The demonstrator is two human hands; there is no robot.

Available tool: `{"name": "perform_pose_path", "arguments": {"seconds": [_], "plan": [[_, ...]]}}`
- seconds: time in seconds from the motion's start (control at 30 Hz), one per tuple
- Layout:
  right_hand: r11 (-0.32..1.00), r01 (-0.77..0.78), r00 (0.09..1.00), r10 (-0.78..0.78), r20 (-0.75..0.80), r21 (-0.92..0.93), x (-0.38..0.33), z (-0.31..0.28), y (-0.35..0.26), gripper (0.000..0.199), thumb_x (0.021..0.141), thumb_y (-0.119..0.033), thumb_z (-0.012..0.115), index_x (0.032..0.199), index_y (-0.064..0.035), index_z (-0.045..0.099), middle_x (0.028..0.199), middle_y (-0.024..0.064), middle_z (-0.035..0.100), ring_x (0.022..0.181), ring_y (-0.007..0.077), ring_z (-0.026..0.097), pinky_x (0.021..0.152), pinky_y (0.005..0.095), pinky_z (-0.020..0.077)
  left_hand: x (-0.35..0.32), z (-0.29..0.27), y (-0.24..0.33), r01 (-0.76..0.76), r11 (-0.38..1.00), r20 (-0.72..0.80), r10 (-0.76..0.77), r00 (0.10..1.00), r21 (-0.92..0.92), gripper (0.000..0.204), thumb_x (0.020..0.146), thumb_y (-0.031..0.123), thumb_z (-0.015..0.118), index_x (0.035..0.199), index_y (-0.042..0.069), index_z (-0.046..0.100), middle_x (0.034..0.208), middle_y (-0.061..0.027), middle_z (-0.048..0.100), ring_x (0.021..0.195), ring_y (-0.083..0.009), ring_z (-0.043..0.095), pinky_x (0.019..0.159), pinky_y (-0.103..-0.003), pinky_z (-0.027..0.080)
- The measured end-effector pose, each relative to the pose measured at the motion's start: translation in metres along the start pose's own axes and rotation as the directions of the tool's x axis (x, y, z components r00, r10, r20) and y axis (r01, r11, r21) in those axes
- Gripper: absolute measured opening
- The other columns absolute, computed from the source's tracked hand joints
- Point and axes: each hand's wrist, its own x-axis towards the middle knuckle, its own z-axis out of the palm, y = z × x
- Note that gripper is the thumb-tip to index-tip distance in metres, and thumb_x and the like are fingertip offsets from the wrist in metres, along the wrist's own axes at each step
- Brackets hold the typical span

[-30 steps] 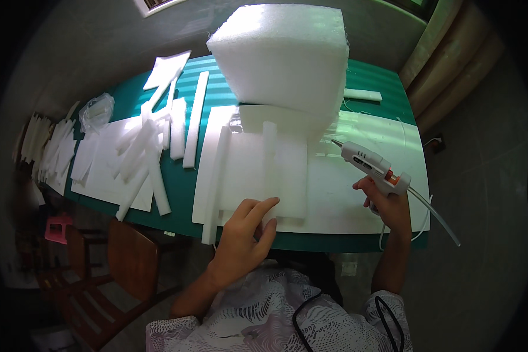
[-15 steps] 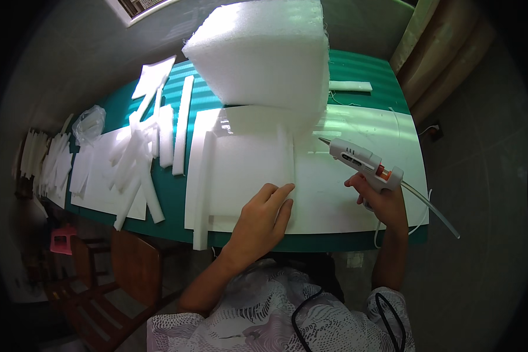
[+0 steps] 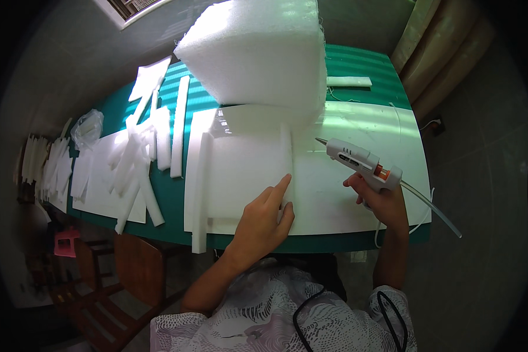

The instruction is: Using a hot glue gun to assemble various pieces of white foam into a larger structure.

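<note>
My right hand [image 3: 383, 203] is wrapped round the handle of a white glue gun [image 3: 353, 155]. Its nozzle points left, above the white board [image 3: 358, 205], and a clear glue stick [image 3: 429, 206] trails from its back. My left hand [image 3: 263, 218] has its index finger stretched out onto a white foam strip [image 3: 286, 144], which lies along the right edge of a flat white foam sheet [image 3: 243, 167]. Thumb and index are apart; the other fingers are partly curled. Another foam strip [image 3: 200, 193] runs along the sheet's left side and overhangs the table's front edge.
A big white foam block [image 3: 264, 64] stands behind the sheet. Loose foam strips [image 3: 136, 158] are heaped at left, near a clear plastic bag [image 3: 88, 129]. One more foam piece [image 3: 349, 81] lies at back right on the green table [image 3: 369, 63]. Wooden chairs [image 3: 138, 267] stand at front left.
My left hand's index finger has straightened and slid slightly up along the right-hand strip. The glue gun stays almost in place in my right hand. The view has shifted a little.
</note>
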Motion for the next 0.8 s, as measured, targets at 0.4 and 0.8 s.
{"name": "perform_pose_path", "arguments": {"seconds": [0.4,0.8], "plan": [[0.998,-0.056,0.998,0.056,0.036,-0.002,-0.0005,-0.0029,-0.0011,0.031,0.087,-0.029,0.072,0.103,-0.0031,0.071,0.089,0.0034,0.072,0.077,0.0113,0.065,0.063,0.0271,0.0529,-0.0018,0.0043,-0.0003,-0.002,1.000,0.028,0.002,1.000,-0.019,0.059,0.083,0.004,0.064,0.139,0.000,0.046,0.075,-0.0105,0.055,0.061,-0.0193,0.054,0.059,-0.032,0.048],[0.999,-0.048,0.999,0.048,0.022,-0.014,0.0001,-0.0011,-0.0009,0.032,0.086,-0.027,0.073,0.106,-0.0023,0.069,0.085,0.0038,0.071,0.067,0.0093,0.061,0.056,0.0253,0.0494,-0.0064,0.0072,-0.0068,-0.032,0.997,-0.015,0.031,0.999,-0.065,0.061,0.083,0.003,0.064,0.140,0.000,0.045,0.075,-0.0094,0.054,0.059,-0.0179,0.052,0.058,-0.031,0.046]]}}
